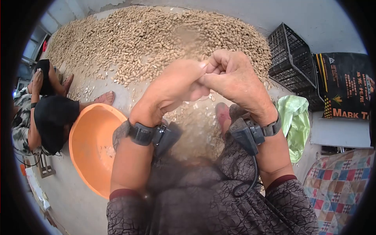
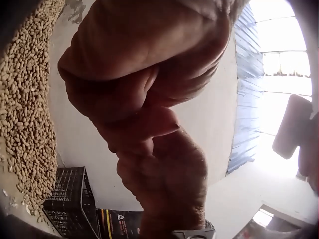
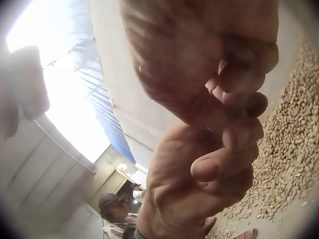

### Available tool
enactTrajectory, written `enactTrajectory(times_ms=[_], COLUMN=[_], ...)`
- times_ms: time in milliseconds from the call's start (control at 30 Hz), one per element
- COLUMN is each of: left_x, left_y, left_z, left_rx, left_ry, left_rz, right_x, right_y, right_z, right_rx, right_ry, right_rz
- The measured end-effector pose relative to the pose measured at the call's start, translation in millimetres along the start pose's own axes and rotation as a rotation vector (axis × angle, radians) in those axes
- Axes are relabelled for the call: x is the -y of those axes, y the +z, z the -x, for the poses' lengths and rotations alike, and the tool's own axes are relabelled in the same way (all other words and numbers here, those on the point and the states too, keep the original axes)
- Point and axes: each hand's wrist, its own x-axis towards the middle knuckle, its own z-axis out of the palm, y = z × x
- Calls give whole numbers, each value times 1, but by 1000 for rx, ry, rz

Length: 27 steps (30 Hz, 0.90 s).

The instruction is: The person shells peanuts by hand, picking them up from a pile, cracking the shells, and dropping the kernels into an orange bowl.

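Concrete floor, head view: huge peanut pile (image 1: 156, 39) unshelled beyond the knees, shell scraps near the feet, orange basin (image 1: 88, 152) with only a thin scatter inside, so I'd judge shelling barely dented. Left hand (image 1: 172, 90) and right hand (image 1: 235, 82) pressed together, fingers curled, pinching something small between the fingertips; likely a peanut, but it's hidden. Left wrist view: curled fingers (image 2: 124, 99), contents hidden. Right wrist view: same, fingers (image 3: 234, 139) curled tight.
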Motion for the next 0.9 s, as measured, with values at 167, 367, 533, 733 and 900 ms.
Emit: enactTrajectory(times_ms=[167, 367, 533, 733, 900], left_x=[6, -5, -6, 4, 12], left_y=[-22, -21, -19, 1, 10], left_z=[-3, 2, 9, 4, -1], left_rx=[5, -88, 129, -131, -207], left_ry=[162, 247, 232, 425, 571], left_rz=[199, 200, 129, -543, -665], right_x=[0, 1, 2, -5, -9], right_y=[-17, -21, -14, -15, -9], right_z=[-2, -2, 2, 4, 7], right_rx=[41, 167, 190, 163, 31], right_ry=[107, 342, 386, 325, 267], right_rz=[-234, -632, -803, -615, -669])
